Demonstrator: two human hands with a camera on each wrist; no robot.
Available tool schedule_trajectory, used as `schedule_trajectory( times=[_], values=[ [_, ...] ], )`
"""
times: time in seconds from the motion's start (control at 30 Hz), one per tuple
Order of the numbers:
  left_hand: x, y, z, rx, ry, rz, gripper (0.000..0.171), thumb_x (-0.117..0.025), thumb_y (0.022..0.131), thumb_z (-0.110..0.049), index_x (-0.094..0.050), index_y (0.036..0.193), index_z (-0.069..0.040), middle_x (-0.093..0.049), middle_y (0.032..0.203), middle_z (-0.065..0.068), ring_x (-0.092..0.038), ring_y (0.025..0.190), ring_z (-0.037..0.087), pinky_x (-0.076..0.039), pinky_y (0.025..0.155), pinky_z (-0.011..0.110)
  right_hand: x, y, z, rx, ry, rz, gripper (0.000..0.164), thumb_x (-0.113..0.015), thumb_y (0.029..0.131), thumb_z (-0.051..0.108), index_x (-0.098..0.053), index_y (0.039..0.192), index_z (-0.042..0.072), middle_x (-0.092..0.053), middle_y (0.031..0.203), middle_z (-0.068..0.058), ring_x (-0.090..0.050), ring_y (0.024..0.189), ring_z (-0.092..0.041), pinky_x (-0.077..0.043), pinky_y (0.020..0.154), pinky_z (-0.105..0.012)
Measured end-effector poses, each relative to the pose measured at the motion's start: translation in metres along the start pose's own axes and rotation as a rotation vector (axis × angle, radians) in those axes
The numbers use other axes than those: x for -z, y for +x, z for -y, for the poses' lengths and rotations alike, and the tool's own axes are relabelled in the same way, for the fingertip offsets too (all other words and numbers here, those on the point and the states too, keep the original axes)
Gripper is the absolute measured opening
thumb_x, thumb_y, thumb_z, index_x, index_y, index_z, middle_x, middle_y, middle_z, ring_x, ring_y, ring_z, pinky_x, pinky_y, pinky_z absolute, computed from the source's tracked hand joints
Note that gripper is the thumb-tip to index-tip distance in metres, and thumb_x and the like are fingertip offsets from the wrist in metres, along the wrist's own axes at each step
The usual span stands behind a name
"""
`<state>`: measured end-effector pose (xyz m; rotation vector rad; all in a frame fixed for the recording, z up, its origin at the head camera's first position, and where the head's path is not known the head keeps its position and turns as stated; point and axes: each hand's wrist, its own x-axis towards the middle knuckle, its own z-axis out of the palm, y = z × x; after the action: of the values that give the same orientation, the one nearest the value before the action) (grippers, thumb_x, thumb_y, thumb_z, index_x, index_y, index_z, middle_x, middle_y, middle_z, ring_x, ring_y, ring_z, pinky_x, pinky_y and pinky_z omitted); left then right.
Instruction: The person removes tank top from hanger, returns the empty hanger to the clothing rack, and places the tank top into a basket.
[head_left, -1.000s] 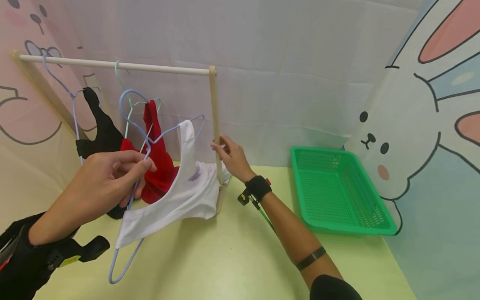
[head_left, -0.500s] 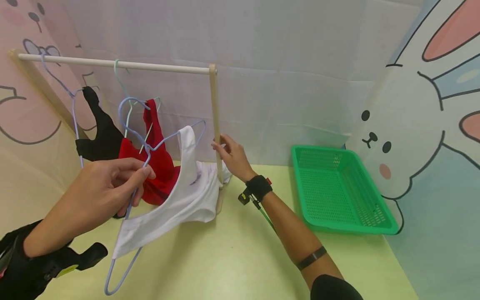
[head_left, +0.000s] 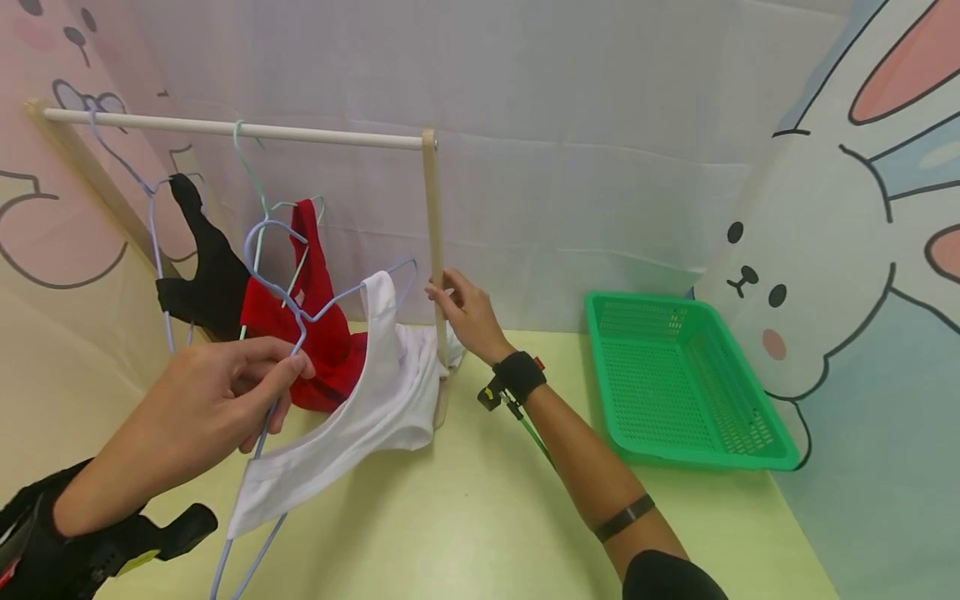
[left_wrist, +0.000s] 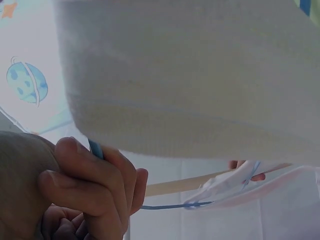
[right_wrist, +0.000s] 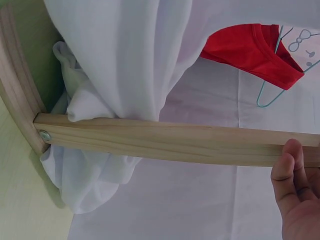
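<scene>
Before a white cloth backdrop (head_left: 570,183), a slim wooden clothes rack (head_left: 433,208) stands on the left of a pale yellow-green table (head_left: 465,533). Below its rail hang a black cloth top (head_left: 217,283) and, to the right, a red cloth top (head_left: 330,358). In front of the latter, a white cloth garment (head_left: 375,412) is on a blue wire hanger (head_left: 302,317). A green rectangular plastic basket (head_left: 705,460) lies right of the rack.

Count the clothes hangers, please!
3: a bluish hanger with a black tank top, leftmost on the rail; a mint hanger with a red tank top, mid-rail; another bluish hanger with a white tank top, in the left hand. More may be hidden.
</scene>
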<state>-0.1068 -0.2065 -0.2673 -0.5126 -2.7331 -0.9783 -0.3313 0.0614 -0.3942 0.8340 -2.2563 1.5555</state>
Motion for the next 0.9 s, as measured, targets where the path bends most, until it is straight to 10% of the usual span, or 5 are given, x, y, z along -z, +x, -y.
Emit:
schedule_trajectory(
  times=[0.9],
  values=[
    [-0.012,-0.019,0.009,0.067,-0.026,0.047,0.017,-0.063,0.111,-0.026,-0.07,0.098,-0.017,-0.057,0.06,-0.01,-0.05,0.043,0.012,-0.042,0.047,0.03,-0.002,-0.001,0.001,-0.008,0.002,-0.011,0.026,-0.06,0.112,0.02,-0.065,0.127,0.0,-0.073,0.11,-0.015,-0.067,0.076,-0.034,-0.049,0.074,-0.029]
  ],
)
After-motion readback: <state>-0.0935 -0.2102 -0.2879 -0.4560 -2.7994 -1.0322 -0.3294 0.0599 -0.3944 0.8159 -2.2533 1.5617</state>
